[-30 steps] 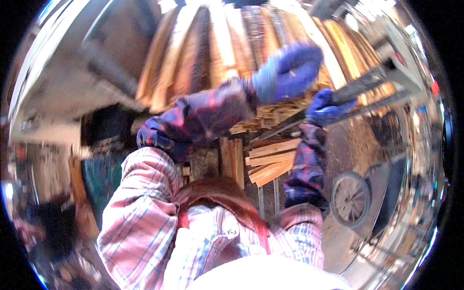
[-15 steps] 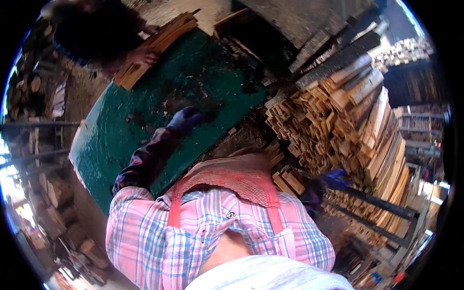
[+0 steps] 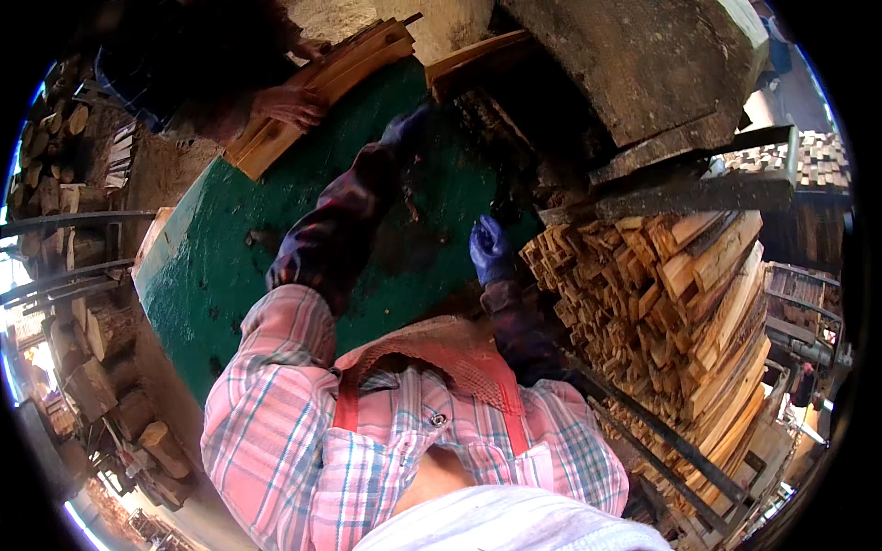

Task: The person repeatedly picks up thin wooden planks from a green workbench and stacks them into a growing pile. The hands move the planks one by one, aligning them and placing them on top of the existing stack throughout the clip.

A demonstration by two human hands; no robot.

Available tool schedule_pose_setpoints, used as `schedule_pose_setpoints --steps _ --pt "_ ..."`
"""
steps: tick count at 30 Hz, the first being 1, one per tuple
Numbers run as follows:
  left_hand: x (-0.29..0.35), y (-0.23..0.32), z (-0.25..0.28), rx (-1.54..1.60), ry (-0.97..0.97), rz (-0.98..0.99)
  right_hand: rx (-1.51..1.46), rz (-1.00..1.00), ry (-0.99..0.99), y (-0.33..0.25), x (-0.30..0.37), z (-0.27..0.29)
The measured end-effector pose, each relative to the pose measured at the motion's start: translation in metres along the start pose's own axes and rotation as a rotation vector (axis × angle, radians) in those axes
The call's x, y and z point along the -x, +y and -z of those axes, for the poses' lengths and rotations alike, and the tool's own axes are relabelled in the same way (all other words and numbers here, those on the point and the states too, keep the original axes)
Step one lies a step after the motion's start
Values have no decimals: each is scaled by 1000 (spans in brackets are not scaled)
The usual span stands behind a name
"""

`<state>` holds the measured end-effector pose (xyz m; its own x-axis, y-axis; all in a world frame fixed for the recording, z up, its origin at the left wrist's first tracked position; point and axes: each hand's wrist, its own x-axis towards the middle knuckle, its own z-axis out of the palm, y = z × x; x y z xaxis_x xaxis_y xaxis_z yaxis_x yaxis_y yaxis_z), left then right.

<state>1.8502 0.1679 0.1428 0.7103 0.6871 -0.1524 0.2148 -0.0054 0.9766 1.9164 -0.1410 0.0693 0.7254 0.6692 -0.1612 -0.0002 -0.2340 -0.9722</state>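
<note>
My left hand [image 3: 404,133], in a blue glove and dark sleeve, stretches to the far side of the green tabletop [image 3: 211,266], near its far right corner. Its fingers are dark and smeared, so what they do is unclear. My right hand [image 3: 490,250], also gloved in blue, is over the table's right side next to the wood stack. Its fingers are curled in, and nothing shows in them. Dark bits of bark and dirt [image 3: 413,207] lie on the green surface between my hands.
Across the table a person's hand [image 3: 287,107] rests on a bundle of wooden slats [image 3: 340,87] along the far left edge. A tall stack of split wood [image 3: 643,303] stands at my right beside metal bars [image 3: 680,441]. A big worn board [image 3: 634,64] is at the far right.
My left hand has moved farther away across the table. My right hand has come from beside the wood stack to over the table. The view has shifted slightly.
</note>
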Motion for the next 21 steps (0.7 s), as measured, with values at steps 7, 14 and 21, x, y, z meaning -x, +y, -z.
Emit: schedule_pose_setpoints --steps 7,14,21 --pt "-61 50 -32 430 343 198 339 66 67 -37 2 4" --pt "-30 7 11 -41 145 124 228 128 104 -47 5 -7" --pt "158 -42 112 -105 61 221 5 -169 127 -66 7 -22"
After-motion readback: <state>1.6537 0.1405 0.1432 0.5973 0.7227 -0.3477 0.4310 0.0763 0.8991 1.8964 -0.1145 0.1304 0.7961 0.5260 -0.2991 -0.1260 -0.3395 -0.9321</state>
